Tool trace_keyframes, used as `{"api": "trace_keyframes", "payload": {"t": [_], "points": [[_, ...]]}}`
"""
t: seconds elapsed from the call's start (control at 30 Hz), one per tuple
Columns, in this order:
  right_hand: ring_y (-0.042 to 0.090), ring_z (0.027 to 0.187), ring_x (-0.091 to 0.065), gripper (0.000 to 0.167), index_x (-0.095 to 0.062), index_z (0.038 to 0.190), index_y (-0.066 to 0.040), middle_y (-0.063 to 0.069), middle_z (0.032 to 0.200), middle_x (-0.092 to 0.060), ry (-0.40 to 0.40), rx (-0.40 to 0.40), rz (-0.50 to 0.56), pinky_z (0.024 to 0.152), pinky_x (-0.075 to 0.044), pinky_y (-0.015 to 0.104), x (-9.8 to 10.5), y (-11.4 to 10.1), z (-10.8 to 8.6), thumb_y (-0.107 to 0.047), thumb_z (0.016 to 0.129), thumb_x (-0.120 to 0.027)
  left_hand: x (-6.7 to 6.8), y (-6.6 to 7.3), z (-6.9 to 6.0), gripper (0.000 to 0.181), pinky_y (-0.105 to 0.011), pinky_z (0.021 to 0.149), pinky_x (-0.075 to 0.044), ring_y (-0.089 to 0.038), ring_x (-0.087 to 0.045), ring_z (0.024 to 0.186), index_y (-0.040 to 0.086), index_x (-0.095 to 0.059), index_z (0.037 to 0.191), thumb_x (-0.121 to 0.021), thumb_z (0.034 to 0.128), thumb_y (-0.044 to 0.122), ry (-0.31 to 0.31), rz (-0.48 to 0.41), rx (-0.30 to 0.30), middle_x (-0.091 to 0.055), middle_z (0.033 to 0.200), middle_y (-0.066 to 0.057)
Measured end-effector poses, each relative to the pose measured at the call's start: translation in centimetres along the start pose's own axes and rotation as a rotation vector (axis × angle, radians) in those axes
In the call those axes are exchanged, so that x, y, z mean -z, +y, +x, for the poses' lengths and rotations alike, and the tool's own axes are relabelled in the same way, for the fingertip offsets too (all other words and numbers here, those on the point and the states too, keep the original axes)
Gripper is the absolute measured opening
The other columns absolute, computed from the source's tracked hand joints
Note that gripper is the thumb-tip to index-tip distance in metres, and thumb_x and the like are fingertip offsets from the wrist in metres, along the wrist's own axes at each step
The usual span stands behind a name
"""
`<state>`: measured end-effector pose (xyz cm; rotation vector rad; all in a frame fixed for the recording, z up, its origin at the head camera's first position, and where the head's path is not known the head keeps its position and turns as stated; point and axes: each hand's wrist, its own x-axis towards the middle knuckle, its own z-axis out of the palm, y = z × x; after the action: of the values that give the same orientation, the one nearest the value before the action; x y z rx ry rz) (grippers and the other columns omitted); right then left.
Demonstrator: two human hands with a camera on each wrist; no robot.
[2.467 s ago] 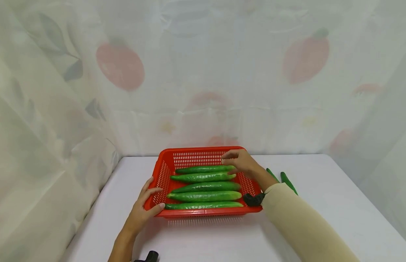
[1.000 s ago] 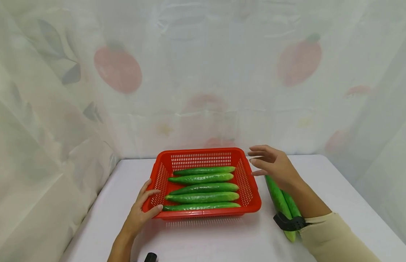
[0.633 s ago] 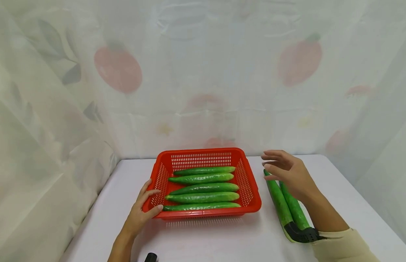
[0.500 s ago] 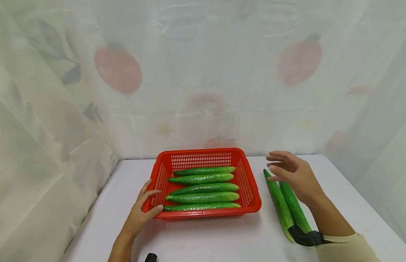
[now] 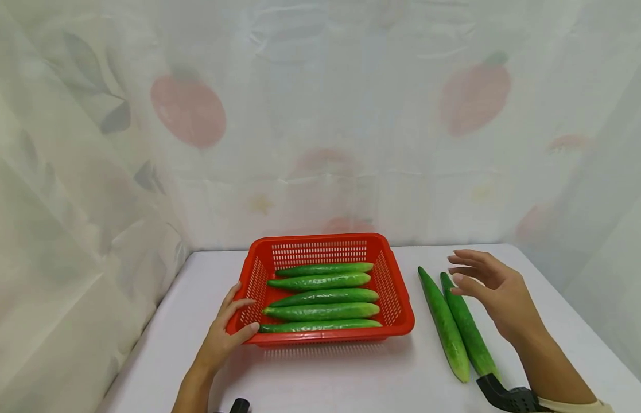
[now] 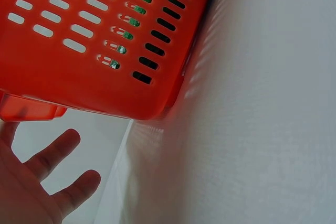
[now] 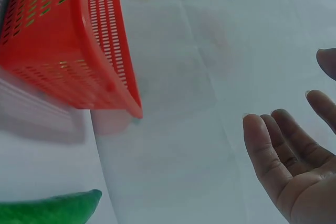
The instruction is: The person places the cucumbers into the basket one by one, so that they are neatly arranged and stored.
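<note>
In the head view, a red plastic basket [image 5: 322, 337] holds several green cucumbers [image 5: 322, 311] lying crosswise in a row. My left hand [image 5: 222, 330] rests on the basket's left rim, thumb at the front corner and one finger over the edge. In the left wrist view, two spread fingers [image 6: 58, 150] stand free of the basket wall. To the basket's right, two more cucumbers lie on the table, a left one [image 5: 445, 324] and a right one [image 5: 470, 327]. My right hand [image 5: 498, 289] hovers over and beside the right one, fingers loosely bent, holding nothing.
A white-covered table [image 5: 351, 378] bears everything. A pale curtain [image 5: 320, 115] with faded fruit prints hangs behind, and more sheeting [image 5: 67, 229] closes the left side. Black straps sit at both wrists, the right strap [image 5: 508, 396] partly in front of the right cucumber's near end.
My right hand has moved from over the basket to the right, past the two loose cucumbers, uncovering them. The left hand and the cucumbers in the basket stay in place.
</note>
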<state>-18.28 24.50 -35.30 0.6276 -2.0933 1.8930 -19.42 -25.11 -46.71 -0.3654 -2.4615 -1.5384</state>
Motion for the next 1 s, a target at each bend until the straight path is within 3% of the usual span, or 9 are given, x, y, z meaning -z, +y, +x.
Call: {"api": "trace_keyframes", "payload": {"t": [0.23,0.43,0.63,0.8,1.0], "points": [[0.017,0.110,-0.059,0.043,-0.048,0.133,0.007,0.008,0.123,-0.060,0.039,-0.008,0.000,0.079,-0.052,0.030,1.4,0.6,-1.8,0.011,0.092,-0.056,-0.1,-0.1,0.0,0.040,-0.033,0.094,-0.039,-0.033,-0.026,0.136,0.007,-0.059,0.124,-0.068,0.0866,0.017,0.004,0.000,-0.005,-0.016,0.158,-0.001],[0.013,0.108,-0.059,0.044,-0.050,0.134,0.003,0.003,0.121,-0.063,0.119,-0.086,-0.039,0.081,-0.049,0.021,2.3,1.6,-3.5,0.006,0.092,-0.060,0.0,-0.3,0.0,0.040,-0.033,0.094,-0.039,-0.033,-0.026,0.136,0.007,-0.059,0.125,-0.068,0.0866,0.016,0.006,0.001,-0.006,-0.016,0.158,0.000],[0.006,0.107,-0.059,0.045,-0.052,0.136,-0.003,-0.006,0.120,-0.064,0.168,-0.169,-0.163,0.083,-0.044,0.014,3.0,3.3,-5.4,0.001,0.092,-0.063,0.0,-0.2,-0.1,0.042,-0.029,0.092,-0.040,-0.035,-0.026,0.135,0.006,-0.058,0.125,-0.068,0.0864,0.017,0.005,-0.010,0.001,-0.016,0.158,-0.001],[0.003,0.108,-0.058,0.046,-0.051,0.136,-0.003,-0.008,0.120,-0.063,0.202,-0.194,-0.173,0.083,-0.043,0.011,3.3,4.7,-6.7,-0.001,0.092,-0.063,0.0,-0.1,-0.3,0.042,-0.030,0.091,-0.041,-0.035,-0.026,0.136,0.006,-0.058,0.125,-0.068,0.0861,0.018,0.015,-0.005,0.007,-0.016,0.158,-0.002],[-0.003,0.108,-0.055,0.049,-0.049,0.139,-0.008,-0.014,0.119,-0.062,0.267,-0.277,-0.216,0.082,-0.040,0.008,3.6,6.0,-8.8,-0.007,0.093,-0.065,0.0,-0.1,-0.2,0.042,-0.032,0.090,-0.043,-0.036,-0.027,0.134,0.006,-0.058,0.126,-0.068,0.0866,0.018,0.009,-0.015,-0.003,-0.016,0.158,-0.001]]}}
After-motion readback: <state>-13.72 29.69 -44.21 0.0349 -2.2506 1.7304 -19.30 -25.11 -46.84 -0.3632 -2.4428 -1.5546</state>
